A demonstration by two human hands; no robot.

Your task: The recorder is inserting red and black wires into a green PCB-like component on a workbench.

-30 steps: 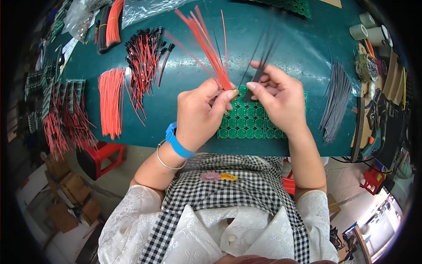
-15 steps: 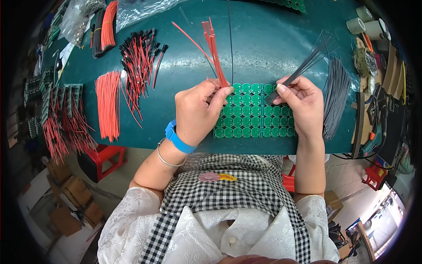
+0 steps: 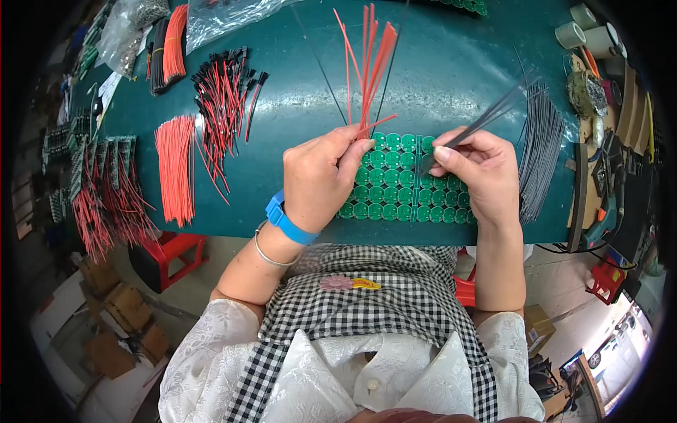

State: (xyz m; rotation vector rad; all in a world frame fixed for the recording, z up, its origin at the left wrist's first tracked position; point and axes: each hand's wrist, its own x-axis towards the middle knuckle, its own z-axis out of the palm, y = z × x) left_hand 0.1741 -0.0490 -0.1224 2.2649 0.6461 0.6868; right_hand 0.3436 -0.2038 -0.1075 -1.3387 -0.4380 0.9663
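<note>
Closed around a bundle of red wires (image 3: 368, 77), my left hand (image 3: 321, 169) is over the left part of a green circuit board panel (image 3: 384, 194). A couple of thin black wires stick up from the same hand, one on each side of the red ones. My right hand (image 3: 483, 169) pinches a bundle of black wires (image 3: 490, 113) between thumb and fingers, above the panel's right part. The wires fan out away from me to the upper right. The panel carries rows of small rounded boards and lies flat on the green table (image 3: 282, 204); my hands hide some of it.
Left on the table are a pile of red wires (image 3: 175, 169), red-black wires with black connectors (image 3: 224, 99) and boards with wires attached (image 3: 109, 183). A stack of black wires (image 3: 541, 151) lies right. Tape rolls (image 3: 570, 35) and tools sit at the right edge. Red stools (image 3: 176, 257) stand below.
The red bundle in my left hand has swung upright and to the right, its wires spreading. My right hand with the black wires has shifted slightly left, its bundle tilting lower.
</note>
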